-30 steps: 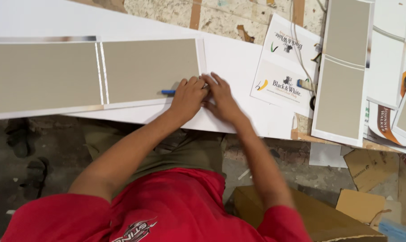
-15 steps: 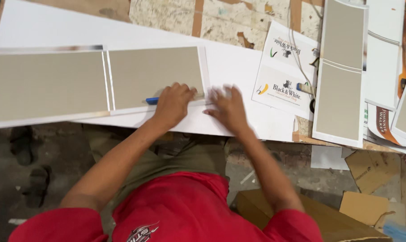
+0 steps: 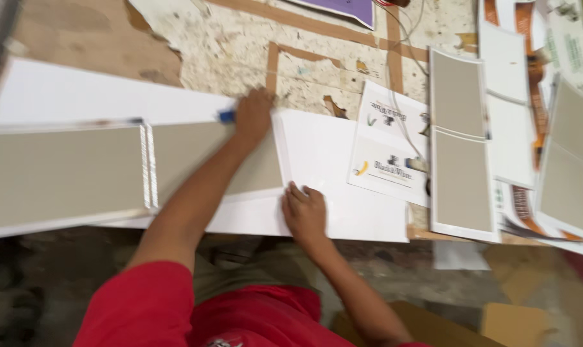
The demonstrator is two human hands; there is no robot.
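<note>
Scarred, paint-flecked plywood workbench, crossed by strips of brown tape, fills the upper field; a large white sheet of card lies across its near edge, overhanging toward the person in the red shirt.

Left hand: reaching out to roughly 11 o'clock from the body, fingers closed around a small blue-handled tool whose tip cannot be made out. It rests at the upper right corner of the flat grey rectangular board, apparently so that the tool can bear along that board's edge.

Right hand: lying palm-down at about 12 o'clock, near the bench edge, fingers spread and flat, holding nothing. It presses the white sheet just beside the grey board's lower right corner, seemingly to keep the layers from sliding while the other hand works.

Grey board: matte, uniform beige-grey, thin and stiff-looking, partly covered by the left forearm. A narrow pale gap at its 9 o'clock side separates it from a second, longer grey board, both lying on the white sheet with a white margin showing around them.

At 2 o'clock lie similar paired grey panels bordered in white, touching a printed white leaflet.
</note>
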